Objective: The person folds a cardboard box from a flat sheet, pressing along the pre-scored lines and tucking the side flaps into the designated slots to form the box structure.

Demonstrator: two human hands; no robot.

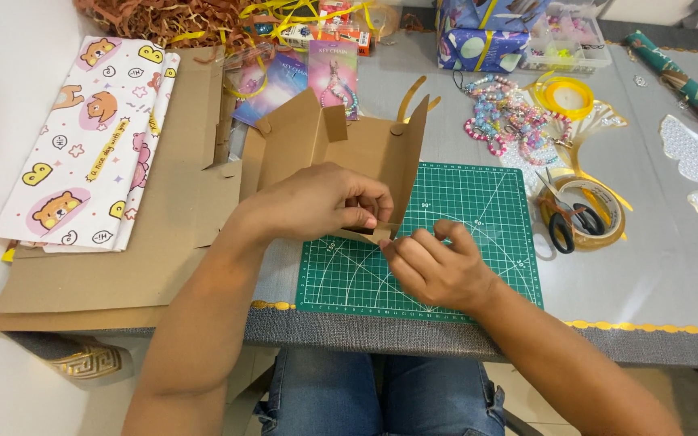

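1. Cardboard box (341, 149), brown, partly folded. It stands on the far left part of the green cutting mat (478, 202), panels upright, small flaps loose at the top. Its long side runs left to right, and the right wall rises to a corner near the mat's upper edge.
2. Bottom flap (375, 235), a narrow brown tab at the box's near lower corner. It points toward the person and lies directly between the two hands, touching both.
3. Left hand (317, 202). Comes in from the left over the box's near edge, fingers curled and pinched together on the flap from above. It is the nearer hand to the box body.
4. Right hand (438, 266). Rests on the mat just right of the flap, thumb and forefinger closed on the tab's tip from below and to the right.
5. Scissors (569, 222), lying across a roll of clear tape (595, 210), right of the mat, well apart from both hands.
6. Bear-print wrapping paper (90, 137), folded, far left on flat cardboard sheets (123, 274).
7. Bead bracelets (510, 125), heaped beyond the mat.
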